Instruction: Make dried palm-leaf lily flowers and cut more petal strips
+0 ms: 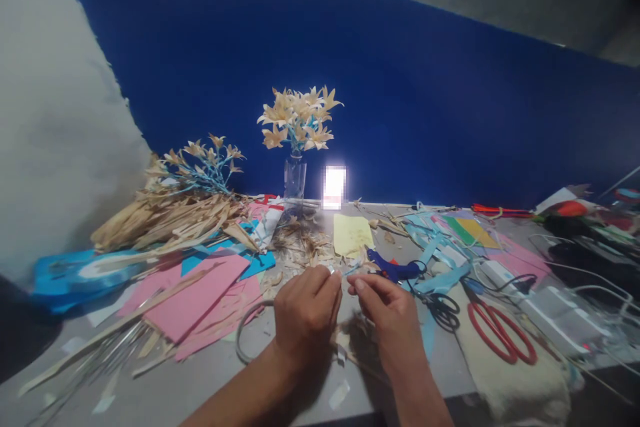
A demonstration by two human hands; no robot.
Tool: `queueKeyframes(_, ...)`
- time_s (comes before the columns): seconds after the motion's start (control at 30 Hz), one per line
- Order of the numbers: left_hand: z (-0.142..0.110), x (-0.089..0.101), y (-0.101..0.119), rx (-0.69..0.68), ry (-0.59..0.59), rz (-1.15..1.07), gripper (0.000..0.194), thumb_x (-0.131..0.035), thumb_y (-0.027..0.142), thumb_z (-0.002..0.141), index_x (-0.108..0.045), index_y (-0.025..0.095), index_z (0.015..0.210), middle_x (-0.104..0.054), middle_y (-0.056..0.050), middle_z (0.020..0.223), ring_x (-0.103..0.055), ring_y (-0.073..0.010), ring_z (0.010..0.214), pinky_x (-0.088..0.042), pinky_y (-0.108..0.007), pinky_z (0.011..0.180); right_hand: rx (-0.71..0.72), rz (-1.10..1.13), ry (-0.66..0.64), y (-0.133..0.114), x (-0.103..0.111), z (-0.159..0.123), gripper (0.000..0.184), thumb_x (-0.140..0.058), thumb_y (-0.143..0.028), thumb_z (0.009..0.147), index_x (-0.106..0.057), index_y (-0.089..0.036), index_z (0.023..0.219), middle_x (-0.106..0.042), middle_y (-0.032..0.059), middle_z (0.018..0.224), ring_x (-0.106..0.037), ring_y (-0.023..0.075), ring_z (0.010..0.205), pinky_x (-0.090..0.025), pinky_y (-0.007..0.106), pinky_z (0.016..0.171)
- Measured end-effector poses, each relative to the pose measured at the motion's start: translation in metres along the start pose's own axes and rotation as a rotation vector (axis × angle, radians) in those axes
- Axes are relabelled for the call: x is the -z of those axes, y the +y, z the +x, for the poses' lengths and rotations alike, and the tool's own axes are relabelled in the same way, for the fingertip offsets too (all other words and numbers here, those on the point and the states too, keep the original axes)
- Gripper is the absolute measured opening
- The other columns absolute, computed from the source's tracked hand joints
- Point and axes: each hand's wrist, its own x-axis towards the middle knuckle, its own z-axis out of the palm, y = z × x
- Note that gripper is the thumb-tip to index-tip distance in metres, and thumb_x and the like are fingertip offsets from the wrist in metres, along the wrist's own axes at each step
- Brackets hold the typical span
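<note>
My left hand (pixel 307 307) is closed in front of me above the table, thumb pressed against the curled fingers. A tiny pale bit shows at its fingertips, too small to name. Just to its right, my right hand (pixel 393 313) has its thumb and forefinger pinched together. A thin light-blue sliver lies by those fingertips, and I cannot tell whether it is held. A small gap parts the two hands. Beyond my right hand lies a dark blue glue gun (pixel 395 268). A yellow paper sheet (pixel 353 235) lies behind the hands.
Pale husk flowers (pixel 300 113) stand in a clear glass vase (pixel 295 180). More flowers (pixel 210 163) rest on dried husks (pixel 165 217) at left, near pink paper (pixel 197 297). At right are red-handled scissors (pixel 500 333), black-handled scissors (pixel 443 310), a cloth (pixel 505 380) and a power strip (pixel 565 320).
</note>
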Motion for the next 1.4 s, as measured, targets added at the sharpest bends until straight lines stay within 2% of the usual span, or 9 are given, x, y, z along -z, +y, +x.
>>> queueKeyframes(0.23, 0.003, 0.008, 0.002, -0.018, 0.075, -0.088, 0.021, -0.055, 0.012, 0.093, -0.067, 0.016, 0.076, -0.058, -0.002, 0.065, -0.051, -0.0145, 0.059, -0.033, -0.028, 0.056, -0.067, 0.236, 0.017, 0.001, -0.003, -0.002, 0.028, -0.082, -0.043, 0.072, -0.076, -0.018, 0.083, -0.071, 0.0022, 0.078, -0.06, 0.017, 0.072, -0.047, 0.026, 0.068)
queueKeyframes(0.5, -0.004, 0.016, 0.01, -0.027, 0.052, -0.111, 0.021, -0.053, 0.011, 0.093, -0.069, 0.016, 0.081, -0.06, -0.004, 0.07, -0.052, -0.0161, 0.063, -0.034, -0.029, 0.058, -0.183, 0.585, 0.053, -0.001, -0.011, -0.002, 0.035, -0.091, -0.038, 0.063, -0.065, -0.018, 0.074, -0.052, -0.0063, 0.061, -0.036, 0.0049, 0.049, -0.03, 0.017, 0.046)
queueKeyframes(0.6, -0.003, 0.019, 0.01, 0.172, -0.1, -0.341, 0.021, -0.054, 0.012, 0.091, -0.067, 0.017, 0.076, -0.061, -0.004, 0.074, -0.056, -0.0154, 0.068, -0.038, -0.028, 0.061, -0.209, 0.612, 0.062, -0.003, -0.01, -0.004, 0.036, -0.092, -0.036, 0.06, -0.064, -0.017, 0.073, -0.048, -0.0073, 0.058, -0.033, 0.0043, 0.049, -0.028, 0.016, 0.044)
queueKeyframes(0.77, 0.006, 0.023, 0.01, 0.842, -0.473, -1.039, 0.01, -0.069, 0.02, 0.076, -0.062, 0.018, 0.07, -0.057, 0.002, 0.063, -0.051, -0.0121, 0.057, -0.039, -0.025, 0.056, -0.233, 0.665, 0.036, -0.009, -0.005, -0.006, 0.037, -0.093, -0.033, 0.058, -0.062, -0.016, 0.068, -0.046, -0.0073, 0.057, -0.033, 0.0046, 0.049, -0.029, 0.015, 0.045)
queueKeyframes(0.87, 0.009, 0.023, 0.008, 1.153, -0.685, -1.506, 0.023, -0.08, 0.025, 0.065, -0.058, 0.018, 0.072, -0.047, 0.007, 0.052, -0.038, -0.0077, 0.045, -0.032, -0.022, 0.047, -0.228, 0.685, -0.011, -0.011, -0.003, -0.005, 0.034, -0.092, -0.031, 0.061, -0.061, -0.016, 0.066, -0.044, -0.0075, 0.056, -0.03, 0.0044, 0.049, -0.028, 0.015, 0.044)
queueKeyframes(0.97, 0.008, 0.024, 0.007, 1.256, -0.822, -1.739, 0.032, -0.086, 0.026, 0.06, -0.059, 0.016, 0.074, -0.042, 0.008, 0.05, -0.032, -0.0047, 0.045, -0.026, -0.018, 0.045, -0.226, 0.69, -0.06, -0.013, 0.0, -0.007, 0.031, -0.091, -0.031, 0.062, -0.064, -0.015, 0.064, -0.048, -0.0054, 0.057, -0.034, 0.0048, 0.05, -0.031, 0.015, 0.045)
queueKeyframes(1.07, 0.005, 0.025, 0.008, 1.259, -0.877, -1.851, 0.033, -0.088, 0.026, 0.062, -0.061, 0.015, 0.078, -0.041, 0.008, 0.053, -0.03, -0.0036, 0.046, -0.024, -0.017, 0.045, -0.232, 0.707, -0.124, -0.015, 0.003, -0.009, 0.029, -0.091, -0.031, 0.062, -0.067, -0.015, 0.064, -0.052, -0.003, 0.059, -0.04, 0.006, 0.052, -0.034, 0.016, 0.047)
queueKeyframes(1.23, 0.0, 0.026, 0.014, 1.237, -0.781, -1.841, 0.033, -0.087, 0.026, 0.063, -0.059, 0.015, 0.074, -0.042, 0.007, 0.053, -0.029, -0.0036, 0.046, -0.02, -0.017, 0.043, -0.211, 0.686, -0.208, -0.016, 0.01, -0.011, 0.026, -0.09, -0.034, 0.065, -0.073, -0.015, 0.074, -0.055, -0.0013, 0.064, -0.041, 0.0057, 0.053, -0.034, 0.015, 0.047)
queueKeyframes(1.4, -0.001, 0.03, 0.02, 1.17, -0.488, -1.431, 0.024, -0.079, 0.029, 0.07, -0.058, 0.017, 0.071, -0.046, 0.006, 0.053, -0.037, -0.0069, 0.046, -0.028, -0.02, 0.046, -0.235, 0.611, -0.153, -0.01, 0.012, -0.01, 0.03, -0.091, -0.033, 0.063, -0.075, -0.016, 0.081, -0.06, -0.0002, 0.069, -0.041, 0.0059, 0.055, -0.033, 0.015, 0.048)
